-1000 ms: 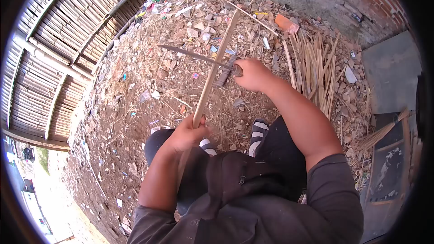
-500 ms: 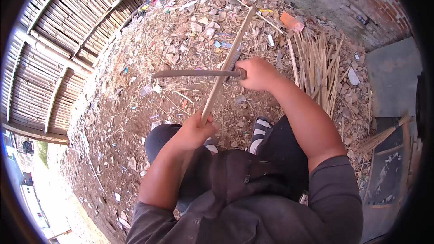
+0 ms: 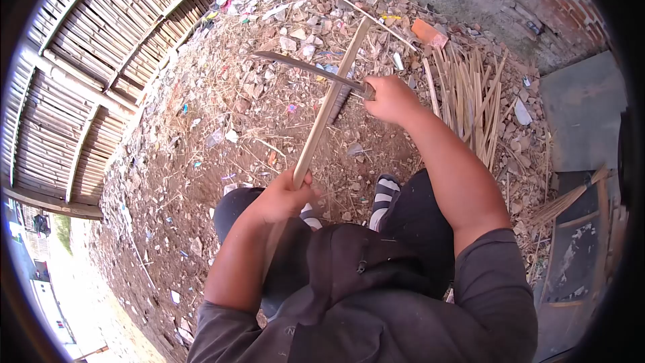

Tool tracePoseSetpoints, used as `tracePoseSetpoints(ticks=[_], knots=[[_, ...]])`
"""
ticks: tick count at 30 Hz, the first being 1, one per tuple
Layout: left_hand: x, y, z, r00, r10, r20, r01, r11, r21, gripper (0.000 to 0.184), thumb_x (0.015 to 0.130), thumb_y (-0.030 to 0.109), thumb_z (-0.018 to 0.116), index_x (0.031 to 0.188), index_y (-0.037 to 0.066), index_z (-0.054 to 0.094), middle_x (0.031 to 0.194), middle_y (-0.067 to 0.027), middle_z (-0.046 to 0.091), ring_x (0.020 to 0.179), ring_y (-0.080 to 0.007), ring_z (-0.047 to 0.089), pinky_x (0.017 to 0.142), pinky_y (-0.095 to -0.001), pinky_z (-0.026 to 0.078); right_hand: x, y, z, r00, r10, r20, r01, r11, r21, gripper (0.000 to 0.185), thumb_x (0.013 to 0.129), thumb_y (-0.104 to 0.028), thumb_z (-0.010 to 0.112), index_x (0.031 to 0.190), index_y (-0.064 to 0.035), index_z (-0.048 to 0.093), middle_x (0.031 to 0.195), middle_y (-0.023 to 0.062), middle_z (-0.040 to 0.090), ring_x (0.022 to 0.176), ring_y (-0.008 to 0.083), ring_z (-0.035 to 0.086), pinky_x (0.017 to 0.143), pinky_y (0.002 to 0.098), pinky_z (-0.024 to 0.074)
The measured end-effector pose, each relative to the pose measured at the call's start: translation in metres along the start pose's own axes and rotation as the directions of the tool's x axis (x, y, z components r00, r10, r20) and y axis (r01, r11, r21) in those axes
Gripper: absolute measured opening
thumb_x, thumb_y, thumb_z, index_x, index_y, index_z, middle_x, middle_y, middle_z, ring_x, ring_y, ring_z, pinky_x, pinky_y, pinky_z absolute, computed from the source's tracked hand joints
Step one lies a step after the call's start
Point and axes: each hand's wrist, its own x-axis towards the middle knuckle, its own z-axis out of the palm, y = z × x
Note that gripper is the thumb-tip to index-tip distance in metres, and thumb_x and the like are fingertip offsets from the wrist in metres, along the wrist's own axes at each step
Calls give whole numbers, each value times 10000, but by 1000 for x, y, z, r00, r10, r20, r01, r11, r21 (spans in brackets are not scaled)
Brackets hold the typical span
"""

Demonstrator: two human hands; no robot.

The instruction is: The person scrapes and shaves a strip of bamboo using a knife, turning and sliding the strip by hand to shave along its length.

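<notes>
"Swung from pointing almost straight left half a second ago, the blade (image 3: 295, 64) now aims its tip toward the far left."

"And the right hand (image 3: 393, 99)?"

"Slightly farther off and more to the right than before, closed in a fist round the handle."

"Where's the wooden strip (image 3: 330, 104)?"

"Middle of the scene, slanting from near left to far right. Its far end is a little more to the left now; the left hand (image 3: 283, 196) is wrapped round it toward the near side, as before."

"Does the blade touch it?"

"They cross in view, but I can't tell about contact."

"Anything unmoved?"

"Yes: the pile of strips (image 3: 470, 87) on the right, and the orange brick (image 3: 428, 33) just beyond it."
</notes>
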Motion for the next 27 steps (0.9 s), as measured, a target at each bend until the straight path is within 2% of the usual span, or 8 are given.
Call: tracePoseSetpoints(ticks=[4, 7, 11, 12, 15, 18, 21, 27], knots=[[-4, 7, 3, 1000, 4, 22, -3, 997, -73, 282, 900, 37, 705, 1026, 104, 461, 679, 30, 494, 500, -73, 455, 437, -259, 341, -16, -25, -3, 965, -237, 108, 253, 951, -176, 188, 774, -191, 709, 927, -85, 687, 816, 165, 693, 831, 377, 691, 732, 488, 531], [-6, 2, 1, 997, 33, 64, -27, 995, -92, 297, 888, 13, 700, 1039, 95, 458, 689, 16, 510, 495, -88, 467, 434, -265, 339, -9, -12, -7, 956, -221, 194, 239, 968, -75, 277, 805, -228, 762, 999, -48, 681, 775, 174, 675, 764, 385, 679, 698, 467, 521], [-1, -4, -2, 997, 10, 71, -1, 991, -132, 316, 880, -1, 699, 1054, 96, 454, 708, 4, 523, 494, -96, 475, 432, -271, 337, 4, 29, -2, 995, 76, -69, -66, 987, 144, 266, 813, -233, 770, 971, -40, 677, 798, 161, 681, 754, 374, 663, 697, 458, 510], [-2, -5, -1, 998, -5, 68, 15, 989, -148, 319, 880, -2, 700, 1057, 98, 453, 712, 2, 525, 495, -96, 476, 432, -272, 336, 5, 26, -12, 993, 119, 5, -119, 993, 24, 375, 792, -213, 757, 1139, -79, 707, 844, 172, 703, 849, 362, 702, 750, 467, 540], [-2, -6, 0, 996, -5, 86, 16, 992, -123, 318, 879, -19, 687, 1057, 109, 456, 717, 3, 523, 498, -89, 467, 435, -269, 327, -3, 20, -17, 988, -113, 106, 124, 988, -96, 352, 804, -221, 760, 1110, -57, 698, 827, 182, 693, 837, 370, 696, 750, 470, 539], [-9, -1, 4, 987, 6, 160, 21, 986, -165, 312, 883, -35, 666, 1058, 120, 460, 729, 15, 518, 498, -73, 436, 442, -262, 307, -12, 8, -30, 968, -145, 203, 174, 975, -135, 307, 808, -225, 761, 1059, -58, 700, 803, 175, 681, 816, 364, 691, 737, 476, 529], [-11, 4, 8, 976, 5, 215, 48, 970, -239, 310, 884, -39, 655, 1056, 136, 465, 738, 31, 509, 502, -56, 406, 453, -252, 285, -16, 27, -31, 996, -11, 90, -2, 989, 147, 251, 806, -226, 765, 992, -70, 698, 784, 158, 670, 804, 353, 689, 724, 480, 518], [-9, 6, 5, 973, -63, 223, 121, 958, -259, 342, 863, -57, 656, 1046, 161, 467, 745, 48, 497, 527, -48, 402, 470, -240, 269, -24, 15, -27, 982, -189, -18, 186, 976, -113, 178, 768, -177, 746, 920, -104, 687, 801, 136, 686, 791, 370, 680, 697, 489, 518]])
